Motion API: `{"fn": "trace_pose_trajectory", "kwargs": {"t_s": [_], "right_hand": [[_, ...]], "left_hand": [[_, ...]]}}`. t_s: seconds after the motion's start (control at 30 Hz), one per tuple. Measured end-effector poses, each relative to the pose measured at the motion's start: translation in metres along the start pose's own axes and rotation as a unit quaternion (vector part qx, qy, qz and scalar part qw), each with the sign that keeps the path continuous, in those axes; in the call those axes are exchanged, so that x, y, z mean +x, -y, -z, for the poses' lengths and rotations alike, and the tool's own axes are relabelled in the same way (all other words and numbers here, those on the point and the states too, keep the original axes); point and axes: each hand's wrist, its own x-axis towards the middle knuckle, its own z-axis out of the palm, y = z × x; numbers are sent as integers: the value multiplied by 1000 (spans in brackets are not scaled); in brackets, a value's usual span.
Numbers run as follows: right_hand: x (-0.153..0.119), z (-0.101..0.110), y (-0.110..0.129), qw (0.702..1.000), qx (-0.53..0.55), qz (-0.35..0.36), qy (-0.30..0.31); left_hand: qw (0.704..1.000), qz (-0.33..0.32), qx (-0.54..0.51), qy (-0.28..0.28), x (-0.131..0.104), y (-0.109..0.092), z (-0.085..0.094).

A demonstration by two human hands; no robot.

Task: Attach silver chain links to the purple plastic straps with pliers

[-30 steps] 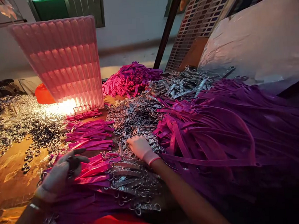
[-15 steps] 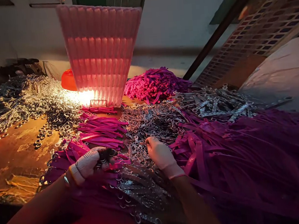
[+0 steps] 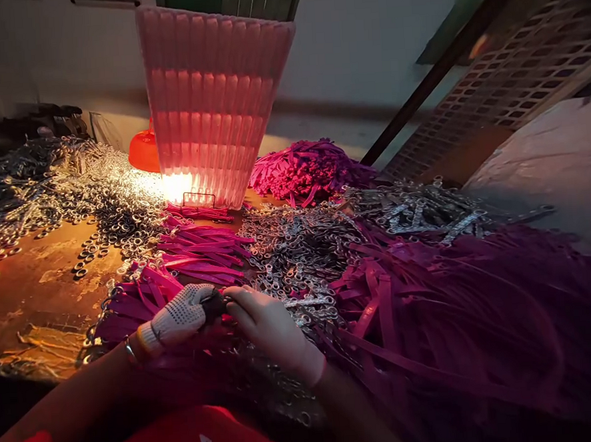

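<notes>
My left hand (image 3: pixel 184 316), in a white dotted glove with dark fingertips, is closed in a pinch above magenta straps (image 3: pixel 140 297) with metal rings at their ends. From the right, my right hand (image 3: pixel 274 325), in a thin pale glove, meets it fingertip to fingertip, its thumb and fingers also pinched. Whatever lies between the fingers is too small and dark to make out. Just beyond my right hand is a heap of silver ring-ended metal pieces (image 3: pixel 301 240). More magenta straps (image 3: pixel 201 247) lie in a stack behind my left hand.
A large pile of purple straps (image 3: pixel 455 304) fills the right side. Loose metal rings (image 3: pixel 105 212) spread across the left of the table (image 3: pixel 43 283). A ribbed translucent panel (image 3: pixel 217 86) stands in front of a lit red lamp (image 3: pixel 143 150). Another strap heap (image 3: pixel 312 170) sits behind.
My right hand has moved left from the metal heap to my left hand's fingertips. My left hand has turned slightly and stays pinched. The view has shifted a little.
</notes>
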Motion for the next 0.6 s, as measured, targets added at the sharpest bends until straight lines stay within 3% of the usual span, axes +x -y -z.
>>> {"fn": "trace_pose_trajectory", "kwargs": {"t_s": [0.13, 0.27, 0.33, 0.4, 0.5, 0.6], "right_hand": [[-9, -14, 7, 986, -150, 5, -65], [-26, -27, 4, 952, -259, 58, -153], [-33, -27, 0, 955, -247, 46, -156], [-35, -25, -7, 977, -160, -5, -144], [-31, -23, -23, 983, 59, -107, -139], [-26, -26, -40, 945, 180, -165, -219]], "left_hand": [[998, -14, -32, -49, 2, 5, -10], [989, 25, -143, -9, 2, 5, -24], [982, 53, -180, 19, 4, 1, -29], [984, 60, -167, 30, 13, -3, -30], [997, 29, 40, 51, 50, -11, -20], [948, -7, 317, 39, 109, -11, -9]]}}
